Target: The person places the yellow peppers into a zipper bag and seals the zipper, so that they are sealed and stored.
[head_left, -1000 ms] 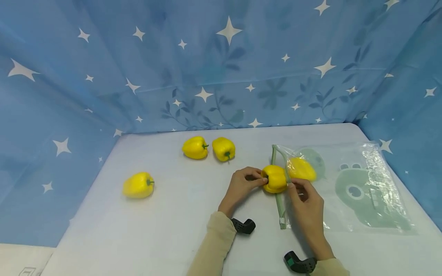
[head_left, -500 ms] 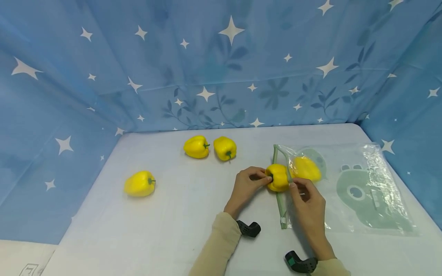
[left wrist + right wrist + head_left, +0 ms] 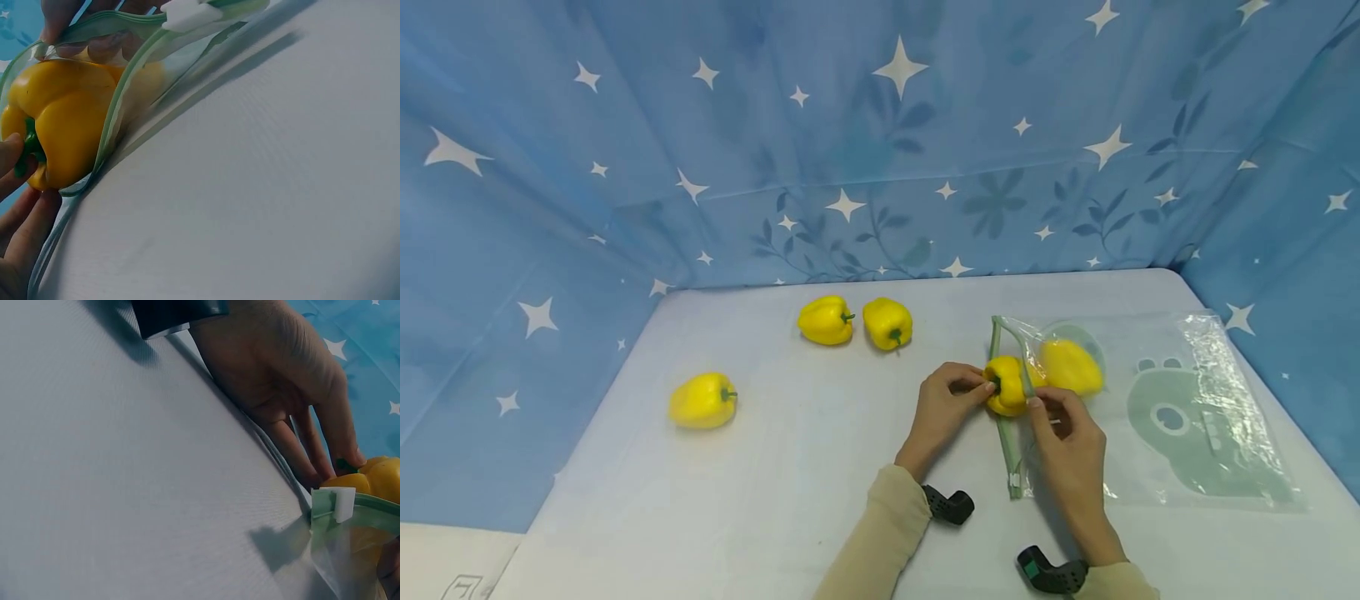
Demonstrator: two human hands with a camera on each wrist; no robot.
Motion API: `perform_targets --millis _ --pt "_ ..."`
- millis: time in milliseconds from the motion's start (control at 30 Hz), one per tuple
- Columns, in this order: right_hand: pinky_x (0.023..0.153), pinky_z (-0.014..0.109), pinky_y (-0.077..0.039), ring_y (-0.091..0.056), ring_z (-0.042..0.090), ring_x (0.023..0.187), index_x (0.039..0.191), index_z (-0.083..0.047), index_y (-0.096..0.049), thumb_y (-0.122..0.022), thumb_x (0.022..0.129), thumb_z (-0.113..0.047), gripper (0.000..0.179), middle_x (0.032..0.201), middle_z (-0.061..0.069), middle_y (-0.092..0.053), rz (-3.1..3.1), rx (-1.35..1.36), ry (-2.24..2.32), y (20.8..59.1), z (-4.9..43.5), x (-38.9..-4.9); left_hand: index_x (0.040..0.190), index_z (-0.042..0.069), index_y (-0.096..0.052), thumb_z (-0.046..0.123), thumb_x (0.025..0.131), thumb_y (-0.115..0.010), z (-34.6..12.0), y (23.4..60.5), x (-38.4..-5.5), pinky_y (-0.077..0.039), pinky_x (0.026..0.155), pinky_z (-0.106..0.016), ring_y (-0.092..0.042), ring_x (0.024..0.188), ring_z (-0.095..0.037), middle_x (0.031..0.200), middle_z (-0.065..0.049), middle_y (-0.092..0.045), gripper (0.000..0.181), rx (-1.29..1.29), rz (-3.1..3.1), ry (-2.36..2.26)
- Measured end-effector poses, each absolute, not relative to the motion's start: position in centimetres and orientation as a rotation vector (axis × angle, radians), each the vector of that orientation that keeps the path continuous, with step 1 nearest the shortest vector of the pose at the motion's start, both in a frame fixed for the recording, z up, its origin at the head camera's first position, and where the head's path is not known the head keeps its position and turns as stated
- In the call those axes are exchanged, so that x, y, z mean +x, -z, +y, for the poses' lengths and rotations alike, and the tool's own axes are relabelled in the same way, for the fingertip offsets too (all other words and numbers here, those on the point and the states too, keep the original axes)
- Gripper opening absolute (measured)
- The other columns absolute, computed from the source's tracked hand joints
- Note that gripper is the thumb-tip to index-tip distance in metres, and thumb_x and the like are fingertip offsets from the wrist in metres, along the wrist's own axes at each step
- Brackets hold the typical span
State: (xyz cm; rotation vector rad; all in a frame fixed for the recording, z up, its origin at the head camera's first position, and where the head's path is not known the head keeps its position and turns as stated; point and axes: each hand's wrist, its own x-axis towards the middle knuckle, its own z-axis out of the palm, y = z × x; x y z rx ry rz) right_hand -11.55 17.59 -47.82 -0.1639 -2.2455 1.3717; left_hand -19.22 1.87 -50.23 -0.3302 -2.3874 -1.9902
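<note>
My left hand (image 3: 946, 408) grips a yellow bell pepper (image 3: 1004, 387) at its green-stemmed end, thumb by the stem. The pepper's far end sits inside the mouth of a clear zip bag (image 3: 1120, 467) with a green rim. That rim is pinched in my right hand (image 3: 1069, 442), at the near side of the opening. In the left wrist view the pepper (image 3: 69, 119) lies between the two edges of the bag mouth. A white zip slider (image 3: 344, 504) shows at the rim's end in the right wrist view. Another yellow pepper (image 3: 1071, 367) lies within the bag.
Two yellow bell peppers, a left one (image 3: 825, 320) and a right one (image 3: 887, 324), lie at the back of the white table (image 3: 760, 500). One more pepper (image 3: 703, 401) rests at the left. A blue star-patterned curtain (image 3: 850, 125) encloses the table's back and sides.
My left hand has moved right, pushing the pepper further into the bag mouth. The pepper inside has shifted slightly right. My right hand stays on the rim.
</note>
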Motion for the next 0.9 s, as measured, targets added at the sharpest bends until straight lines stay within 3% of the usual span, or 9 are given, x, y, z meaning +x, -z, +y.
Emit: perform_targets --millis 233,533,900 --pt "0.068 0.005 -0.045 -0.056 -0.007 0.076 0.115 -0.001 -0.071 -0.068 0.101 -0.009 0.017 0.100 0.013 -0.073 -2.229 -0.157 -1.378 47.7 17.6 -11.5 0.111 0.012 -0.076 0.021 0.094 -0.079 1.9 50.1 -19.1 -0.055 0.099 -0.020 -0.068 0.112 -0.009 0.123 -0.003 -0.072 0.019 -0.411 -2.434 2.012" --pt "0.070 0.005 -0.045 -0.056 -0.007 0.077 0.115 -0.001 -0.071 -0.068 0.101 -0.008 0.016 0.100 0.013 -0.072 -2.237 -0.149 -1.372 48.1 17.5 -11.7 0.148 0.011 -0.051 0.008 0.089 -0.083 2.3 49.7 -18.9 -0.055 0.104 -0.022 -0.062 0.128 -0.019 0.143 -0.010 -0.057 0.067 -0.530 -2.435 2.226" --pt "0.069 0.006 -0.046 -0.056 -0.007 0.076 0.114 -0.002 -0.073 -0.069 0.099 -0.006 0.015 0.098 0.012 -0.073 -2.230 -0.135 -1.390 48.0 17.4 -11.7 0.148 0.005 -0.052 0.010 0.092 -0.080 3.3 49.7 -18.7 -0.058 0.094 -0.018 -0.062 0.114 -0.015 0.137 -0.016 -0.053 0.063 -0.589 -2.450 2.039"
